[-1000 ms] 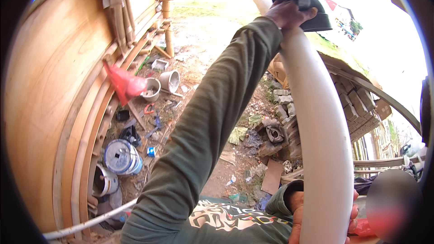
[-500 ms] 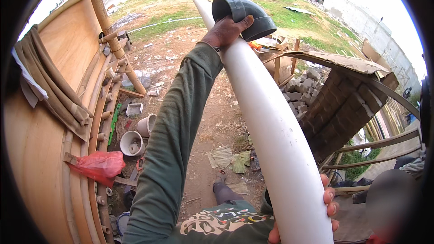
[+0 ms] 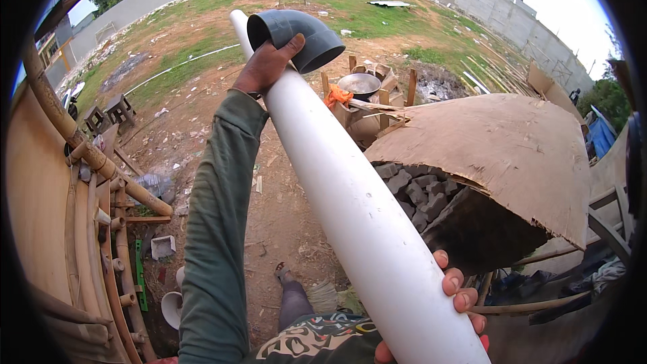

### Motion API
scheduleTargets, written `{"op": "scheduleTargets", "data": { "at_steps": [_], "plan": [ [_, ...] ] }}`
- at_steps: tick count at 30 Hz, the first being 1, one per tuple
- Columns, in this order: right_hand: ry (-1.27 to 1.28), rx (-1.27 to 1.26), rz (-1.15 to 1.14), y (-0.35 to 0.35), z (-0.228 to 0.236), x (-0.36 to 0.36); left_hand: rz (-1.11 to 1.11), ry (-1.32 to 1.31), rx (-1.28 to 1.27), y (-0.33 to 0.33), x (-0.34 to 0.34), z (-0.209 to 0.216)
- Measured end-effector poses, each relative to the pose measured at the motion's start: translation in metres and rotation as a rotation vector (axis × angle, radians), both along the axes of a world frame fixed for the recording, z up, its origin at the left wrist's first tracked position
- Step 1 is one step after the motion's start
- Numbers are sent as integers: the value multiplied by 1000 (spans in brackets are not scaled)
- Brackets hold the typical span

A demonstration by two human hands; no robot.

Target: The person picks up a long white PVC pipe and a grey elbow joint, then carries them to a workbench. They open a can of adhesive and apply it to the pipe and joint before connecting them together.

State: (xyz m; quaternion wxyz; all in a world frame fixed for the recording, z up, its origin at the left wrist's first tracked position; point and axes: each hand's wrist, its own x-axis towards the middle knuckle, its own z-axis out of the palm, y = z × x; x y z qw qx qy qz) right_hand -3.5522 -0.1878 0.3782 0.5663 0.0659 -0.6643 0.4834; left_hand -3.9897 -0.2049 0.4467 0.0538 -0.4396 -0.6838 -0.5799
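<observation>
A long white plastic pipe (image 3: 350,195) slants from the lower right up to the far left, in front of me. My right hand (image 3: 464,293) is closed round its near part from below, fingertips showing on the right side and the thumb on the left. At the far part, my left hand (image 3: 266,67) grips a dark grey pipe elbow (image 3: 306,37), thumb over its outside and fingers partly hidden by it. The same hand rests against the pipe. The elbow sits beside the pipe, its lower mouth facing down, not fitted on the pipe's end.
A curved board (image 3: 492,141) covers a heap of grey blocks (image 3: 421,192) on the right. A pan (image 3: 358,85) stands beyond it. On the left runs a bamboo-framed wall (image 3: 94,229), with a white bucket (image 3: 172,309) and a green level (image 3: 140,273) at its foot.
My view has turned right and forward along the dirt path. Both hands, still on the pipe and elbow, now appear further left. The board and block heap show more fully.
</observation>
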Motion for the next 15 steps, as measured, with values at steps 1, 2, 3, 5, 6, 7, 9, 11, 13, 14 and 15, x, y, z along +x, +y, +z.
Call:
{"op": "scheduleTargets", "data": {
  "at_steps": [1,2,3,5,6,7,9,11,13,14,15],
  "plan": [
    [-393,-83,-219,-12,9,-6,-17,-6,10,7,-33,-8],
    [-416,-73,-244,-7,5,-38,-27,-6,20,14,-66,-14],
    [-440,-63,-268,-2,0,-71,-40,14,44,18,-98,-19],
    [76,32,-83,22,-18,-162,-41,-46,2,27,-166,-27],
    [216,66,-43,34,-24,-209,-36,-67,-12,32,-202,-26],
    [269,88,-37,45,-24,-248,0,-55,19,41,-237,-21],
    [320,124,-43,62,-21,-322,36,-38,-62,59,-313,-1],
    [359,144,-56,77,-12,-387,69,-7,-141,85,-380,19],
    [401,169,-55,94,-5,-450,40,18,-138,108,-436,27],
    [409,182,-60,102,-3,-478,29,31,-140,119,-463,30],
    [455,190,-51,113,-5,-513,27,43,-142,131,-491,32]
  ]
}}
